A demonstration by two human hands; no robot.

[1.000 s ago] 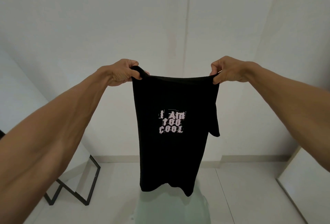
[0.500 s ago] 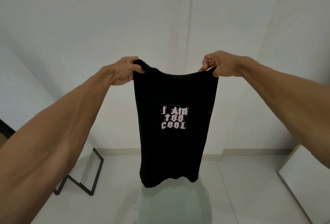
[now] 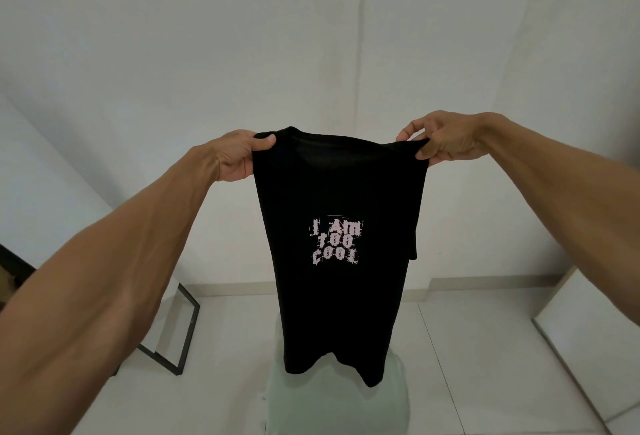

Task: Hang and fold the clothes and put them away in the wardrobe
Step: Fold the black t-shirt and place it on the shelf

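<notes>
A black T-shirt with pale lettering "I am too cool" on its front hangs in the air before me, its hem well above the floor. My left hand pinches its left shoulder, thumb on the front of the cloth. My right hand grips the right shoulder with curled fingers. The collar bows up between the two hands. A bit of the right sleeve shows behind the body of the shirt; the left sleeve is hidden.
White walls stand ahead and a pale tiled floor lies below. A black metal frame leg stands at the lower left. A white panel leans at the lower right. A pale green patch lies under the shirt.
Both hands have dropped slightly with the shirt and the collar now bulges upward. The shirt has swung a little; its hem ripples and the right sleeve shows again.
</notes>
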